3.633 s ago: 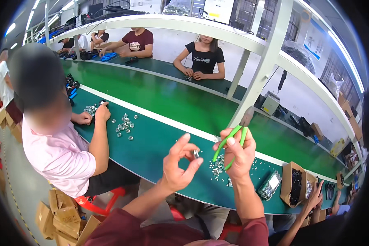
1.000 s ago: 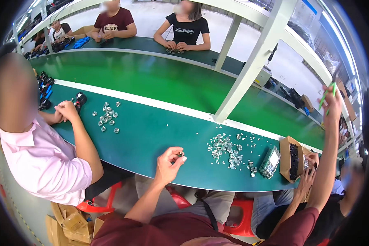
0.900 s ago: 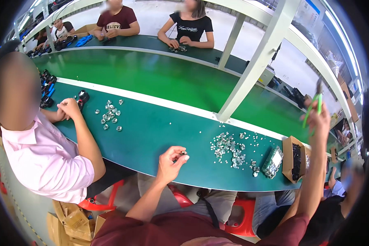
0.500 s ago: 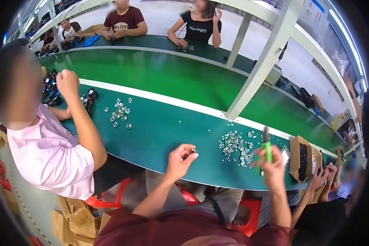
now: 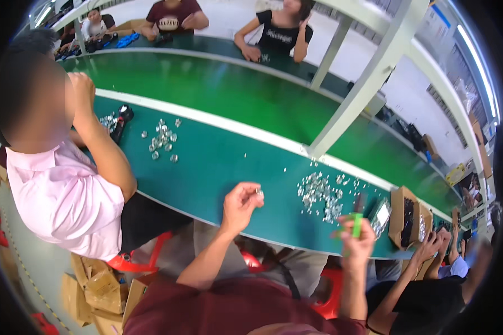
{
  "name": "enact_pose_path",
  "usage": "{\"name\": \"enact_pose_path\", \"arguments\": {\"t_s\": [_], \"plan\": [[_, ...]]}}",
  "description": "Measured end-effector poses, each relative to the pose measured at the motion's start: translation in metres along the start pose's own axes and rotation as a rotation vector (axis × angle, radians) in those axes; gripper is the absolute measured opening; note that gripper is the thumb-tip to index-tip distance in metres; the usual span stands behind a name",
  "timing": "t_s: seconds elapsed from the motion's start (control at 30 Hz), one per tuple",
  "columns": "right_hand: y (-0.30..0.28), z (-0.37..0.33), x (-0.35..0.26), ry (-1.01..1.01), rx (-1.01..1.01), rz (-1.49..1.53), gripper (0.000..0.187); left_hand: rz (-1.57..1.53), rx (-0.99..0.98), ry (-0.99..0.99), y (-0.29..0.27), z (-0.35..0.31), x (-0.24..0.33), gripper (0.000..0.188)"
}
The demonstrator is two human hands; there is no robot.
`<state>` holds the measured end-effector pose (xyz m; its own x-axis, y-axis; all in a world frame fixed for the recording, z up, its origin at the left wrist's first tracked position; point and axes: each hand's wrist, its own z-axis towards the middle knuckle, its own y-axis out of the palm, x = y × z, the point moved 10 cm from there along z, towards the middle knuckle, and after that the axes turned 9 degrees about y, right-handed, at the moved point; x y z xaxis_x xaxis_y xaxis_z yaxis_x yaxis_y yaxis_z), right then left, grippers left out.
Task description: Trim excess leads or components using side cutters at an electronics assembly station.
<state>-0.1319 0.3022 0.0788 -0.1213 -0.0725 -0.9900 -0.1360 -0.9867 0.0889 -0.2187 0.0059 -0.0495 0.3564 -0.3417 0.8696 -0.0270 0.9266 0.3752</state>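
My left hand [image 5: 240, 209] is raised over the near edge of the green table [image 5: 207, 173]. Its thumb and fingers pinch a small shiny piece [image 5: 260, 192], too small to make out in detail. In my right hand [image 5: 357, 241] are green-handled pliers [image 5: 357, 224], their dark jaws pointing away from me and a little blurred. Just beyond the pliers lies a scattered pile of clear, gem-like plastic pieces [image 5: 332, 204] with small pale bits among them.
A clear-topped packet or tray [image 5: 380, 216] lies right of the pliers, beside a cardboard box [image 5: 397, 215] of dark parts. Another clear-piece pile [image 5: 163, 137] sits left, near a co-worker in a pink shirt [image 5: 67, 195]. A white post [image 5: 369, 84] rises from the table's far rail.
My right hand and the pliers have moved left and slightly down, uncovering the packet beside the box. My left hand, still pinching the piece, has shifted slightly up and left. The co-worker's raised hand moved left.
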Motion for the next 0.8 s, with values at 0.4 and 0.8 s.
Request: {"name": "enact_pose_path", "arguments": {"t_s": [0.4,0.8], "plan": [[0.06,-0.03,0.105,0.314,-0.179,0.113,0.022,-0.031,0.063,0.015,-0.01,-0.017,0.01,0.023],[0.099,0.009,0.096,0.406,-0.265,0.705,0.018,-0.114,0.008,0.035,0.025,-0.036,0.058,0.032]]}}
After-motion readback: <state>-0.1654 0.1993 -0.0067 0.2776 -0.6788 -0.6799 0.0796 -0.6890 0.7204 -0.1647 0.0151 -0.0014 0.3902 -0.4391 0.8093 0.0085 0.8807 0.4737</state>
